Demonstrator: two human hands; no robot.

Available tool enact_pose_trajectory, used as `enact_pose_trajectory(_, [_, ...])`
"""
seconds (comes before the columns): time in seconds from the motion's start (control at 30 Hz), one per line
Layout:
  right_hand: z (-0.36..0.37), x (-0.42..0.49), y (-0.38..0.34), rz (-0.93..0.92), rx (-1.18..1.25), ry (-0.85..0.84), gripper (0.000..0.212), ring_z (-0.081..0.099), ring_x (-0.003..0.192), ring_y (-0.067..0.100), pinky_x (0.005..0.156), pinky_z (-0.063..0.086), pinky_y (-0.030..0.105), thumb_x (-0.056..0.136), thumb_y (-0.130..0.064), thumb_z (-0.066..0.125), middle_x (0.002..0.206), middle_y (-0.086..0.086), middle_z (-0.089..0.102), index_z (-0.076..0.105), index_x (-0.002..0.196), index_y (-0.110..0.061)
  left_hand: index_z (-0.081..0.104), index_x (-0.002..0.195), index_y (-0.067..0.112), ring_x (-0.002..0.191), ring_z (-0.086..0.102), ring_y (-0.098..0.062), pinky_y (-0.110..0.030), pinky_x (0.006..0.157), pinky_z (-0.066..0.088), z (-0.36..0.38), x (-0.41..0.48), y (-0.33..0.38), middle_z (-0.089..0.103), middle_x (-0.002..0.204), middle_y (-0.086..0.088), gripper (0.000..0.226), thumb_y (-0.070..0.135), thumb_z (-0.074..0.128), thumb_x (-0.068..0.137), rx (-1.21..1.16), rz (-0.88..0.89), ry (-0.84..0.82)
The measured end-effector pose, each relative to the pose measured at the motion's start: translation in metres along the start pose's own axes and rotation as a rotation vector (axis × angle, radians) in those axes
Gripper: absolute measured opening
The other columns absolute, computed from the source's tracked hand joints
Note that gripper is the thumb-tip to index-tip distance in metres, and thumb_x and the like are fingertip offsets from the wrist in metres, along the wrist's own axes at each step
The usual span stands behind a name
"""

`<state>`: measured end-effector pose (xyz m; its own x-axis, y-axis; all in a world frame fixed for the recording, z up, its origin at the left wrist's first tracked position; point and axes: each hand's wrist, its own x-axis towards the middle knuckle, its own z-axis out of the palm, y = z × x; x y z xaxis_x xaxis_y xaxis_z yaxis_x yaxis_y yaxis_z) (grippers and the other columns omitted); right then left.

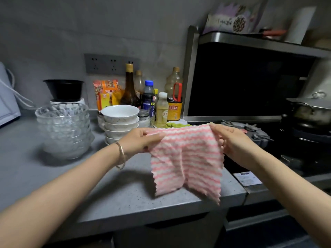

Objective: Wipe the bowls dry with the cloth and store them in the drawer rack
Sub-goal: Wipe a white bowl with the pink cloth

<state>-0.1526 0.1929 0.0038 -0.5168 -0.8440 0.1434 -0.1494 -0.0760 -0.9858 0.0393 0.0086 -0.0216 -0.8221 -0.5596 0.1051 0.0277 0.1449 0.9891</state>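
A pink and white striped cloth [186, 158] hangs spread above the grey counter [89, 185]. My left hand [138, 140] pinches its top left corner and my right hand [231, 140] grips its top right edge. Behind my left hand stands a stack of several white bowls [120, 120]. A stack of several clear glass bowls [62, 129] sits further left on the counter. No drawer rack is in view.
Sauce and oil bottles [161, 108] crowd the back wall beside snack packets [105, 93]. A black bowl [63, 90] rests on a white stand. A black stove with a lidded pot [311, 111] fills the right. A cabinet front lies below the counter edge.
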Motion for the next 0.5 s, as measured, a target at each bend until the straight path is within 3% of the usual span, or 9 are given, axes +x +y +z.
enact_pose_trajectory(0.07, [-0.005, 0.002, -0.001, 0.007, 0.021, 0.019, 0.026, 0.055, 0.074, 0.020, 0.061, 0.040, 0.025, 0.091, -0.034, 0.056, 0.090, 0.012, 0.058, 0.073, 0.092, -0.015, 0.068, 0.103, 0.012, 0.077, 0.069, -0.011, -0.021, 0.063, 0.055, 0.008, 0.003, 0.004, 0.074, 0.089, -0.003, 0.039, 0.031, 0.072, 0.069, -0.108, -0.044, 0.075])
enact_pose_trajectory(0.17, [-0.005, 0.014, 0.003, 0.029, 0.059, 0.023, 0.024, 0.061, 0.067, 0.010, 0.061, 0.047, 0.019, 0.094, -0.029, 0.055, 0.083, 0.003, 0.064, 0.070, 0.101, -0.012, 0.066, 0.093, 0.010, 0.063, 0.068, -0.007, -0.018, 0.055, 0.053, 0.016, 0.016, 0.010, 0.071, 0.080, -0.003, 0.019, 0.026, 0.067, 0.084, -0.147, -0.074, 0.184])
enact_pose_trajectory(0.3, [-0.006, 0.040, -0.007, -0.022, 0.137, 0.066, 0.017, 0.066, 0.069, 0.005, 0.059, 0.051, 0.014, 0.095, -0.023, 0.055, 0.081, -0.006, 0.072, 0.069, 0.098, -0.015, 0.063, 0.081, 0.010, 0.061, 0.056, -0.014, -0.017, 0.049, 0.047, 0.011, 0.040, 0.029, 0.064, 0.070, -0.004, 0.019, 0.029, 0.066, 0.086, -0.095, 0.039, 0.312])
enact_pose_trajectory(0.43, [-0.012, 0.042, -0.001, -0.059, 0.171, -0.024, 0.026, 0.068, 0.091, 0.016, 0.076, 0.055, 0.020, 0.090, -0.026, 0.057, 0.102, 0.006, 0.072, 0.067, 0.108, -0.011, 0.066, 0.094, 0.000, 0.080, 0.059, -0.024, -0.039, 0.078, 0.052, 0.007, 0.030, 0.032, 0.068, 0.089, -0.022, 0.043, 0.038, 0.075, 0.076, 0.001, 0.084, 0.296])
enact_pose_trajectory(0.5, [-0.017, 0.029, 0.019, -0.005, 0.151, -0.078, 0.034, 0.062, 0.092, 0.022, 0.076, 0.055, 0.021, 0.080, -0.033, 0.065, 0.102, 0.011, 0.069, 0.070, 0.105, -0.010, 0.068, 0.088, 0.007, 0.069, 0.061, -0.017, -0.031, 0.068, 0.054, 0.009, 0.012, 0.018, 0.070, 0.078, -0.011, 0.036, 0.038, 0.072, 0.069, 0.063, 0.041, 0.240])
